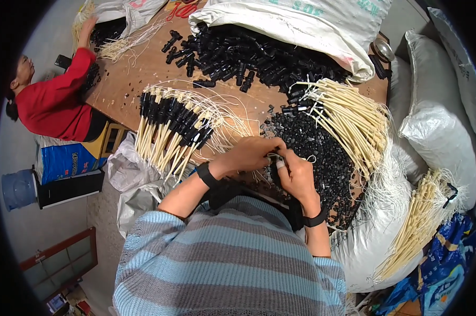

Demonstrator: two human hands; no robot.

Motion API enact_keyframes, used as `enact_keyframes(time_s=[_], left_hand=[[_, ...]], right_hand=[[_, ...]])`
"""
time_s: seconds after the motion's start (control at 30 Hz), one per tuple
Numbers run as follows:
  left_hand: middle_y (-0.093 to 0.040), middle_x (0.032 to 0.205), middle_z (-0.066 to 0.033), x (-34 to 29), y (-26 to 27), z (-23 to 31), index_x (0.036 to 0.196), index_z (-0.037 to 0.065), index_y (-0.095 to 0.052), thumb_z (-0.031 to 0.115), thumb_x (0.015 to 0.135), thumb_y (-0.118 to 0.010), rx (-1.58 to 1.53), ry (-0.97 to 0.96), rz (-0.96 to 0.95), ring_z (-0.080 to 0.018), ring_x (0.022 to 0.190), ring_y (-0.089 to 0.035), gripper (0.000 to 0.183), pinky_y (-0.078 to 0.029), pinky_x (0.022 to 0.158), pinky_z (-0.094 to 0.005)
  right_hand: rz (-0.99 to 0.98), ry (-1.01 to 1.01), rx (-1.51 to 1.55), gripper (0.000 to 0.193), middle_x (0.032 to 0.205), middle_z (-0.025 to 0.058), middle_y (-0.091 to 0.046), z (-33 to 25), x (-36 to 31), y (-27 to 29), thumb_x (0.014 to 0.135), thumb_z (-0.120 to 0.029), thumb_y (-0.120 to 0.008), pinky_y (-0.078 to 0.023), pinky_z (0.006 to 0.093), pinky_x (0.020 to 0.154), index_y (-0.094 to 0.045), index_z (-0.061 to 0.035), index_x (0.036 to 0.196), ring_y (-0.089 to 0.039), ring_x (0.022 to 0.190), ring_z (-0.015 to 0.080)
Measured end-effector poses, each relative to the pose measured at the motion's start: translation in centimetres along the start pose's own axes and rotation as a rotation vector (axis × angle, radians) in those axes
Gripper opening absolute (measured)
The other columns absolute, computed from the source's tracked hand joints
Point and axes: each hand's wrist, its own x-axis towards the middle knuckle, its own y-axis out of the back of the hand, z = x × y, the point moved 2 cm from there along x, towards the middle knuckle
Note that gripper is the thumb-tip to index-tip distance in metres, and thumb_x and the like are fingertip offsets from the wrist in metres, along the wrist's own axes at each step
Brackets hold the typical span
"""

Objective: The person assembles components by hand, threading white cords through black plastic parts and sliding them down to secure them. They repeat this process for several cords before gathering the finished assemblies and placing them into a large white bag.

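My left hand [251,154] and my right hand [299,176] meet fingertip to fingertip over the near table edge. Both are closed in a pinch, and the fingers hide most of what is between them. A thin white cord [312,158] loops out beside my right fingers. White wrapping covers part of one right finger. Beneath and beside the hands spreads a heap of small black plastic pieces [322,152]. Left of them lies a row of cream sticks with black sleeves [169,118] and trailing white strings. On the right, a bundle of cream sticks [354,116] rests on the heap's edge.
Black tubular fittings [232,58] spill from a white woven sack [296,26] at the far side. A metal bowl [383,50] sits at the right corner. Stuffed sacks [438,105] stand right, with more sticks [414,226]. A person in red [53,105] works at the left.
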Motion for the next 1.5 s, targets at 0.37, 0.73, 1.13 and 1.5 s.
enact_keyframes(time_s=[0.37, 0.73, 1.13, 1.5], left_hand=[[-0.061, 0.075, -0.005, -0.1, 1.0, 0.8, 0.081, 0.007, -0.063, -0.003, 0.067, -0.065, -0.126, -0.384, 0.345, -0.024, 0.073, -0.06, 0.018, -0.049, 0.063, -0.033], [-0.064, 0.078, -0.0111, 7.1, 1.4, -7.4, 0.095, 0.002, -0.061, -0.004, 0.071, -0.059, 0.292, -0.065, 0.495, -0.0216, 0.065, -0.062, 0.025, -0.05, 0.062, -0.0318], [-0.062, 0.084, -0.0084, 2.0, -1.2, 2.7, 0.11, 0.006, -0.061, -0.009, 0.067, -0.062, 0.135, -0.25, 0.449, -0.026, 0.08, -0.062, 0.046, -0.051, 0.07, -0.0344], [-0.062, 0.082, -0.011, 1.5, -1.1, 1.2, 0.098, 0.006, -0.063, -0.006, 0.068, -0.065, 0.093, -0.288, 0.558, -0.0256, 0.07, -0.063, 0.031, -0.052, 0.06, -0.0327]], right_hand=[[0.064, -0.061, 0.095, 0.011, 0.075, 0.0162, -0.065, 0.0, 0.1, 0.1, 0.088, -0.01, -0.058, -0.049, 0.0376, 0.054, -0.064, -0.0052, 0.096, -0.064, 0.063, 0.0329], [0.168, -0.395, 0.181, 0.006, 0.056, -0.0058, -0.043, 1.6, -1.5, 0.5, 0.086, -0.006, -0.06, -0.031, 0.0214, 0.049, -0.064, -0.0015, 0.087, -0.036, 0.053, 0.0023], [0.108, -0.599, 0.703, 0.007, 0.063, -0.0107, -0.049, 2.9, 0.4, -1.1, 0.088, -0.003, -0.058, -0.025, 0.0181, 0.049, -0.064, -0.0012, 0.085, -0.033, 0.053, -0.001], [0.155, -0.606, 0.871, 0.007, 0.067, -0.0097, -0.051, 2.2, 0.4, -1.7, 0.089, -0.004, -0.059, -0.024, 0.0168, 0.049, -0.066, -0.0017, 0.089, -0.036, 0.055, -0.0011]])
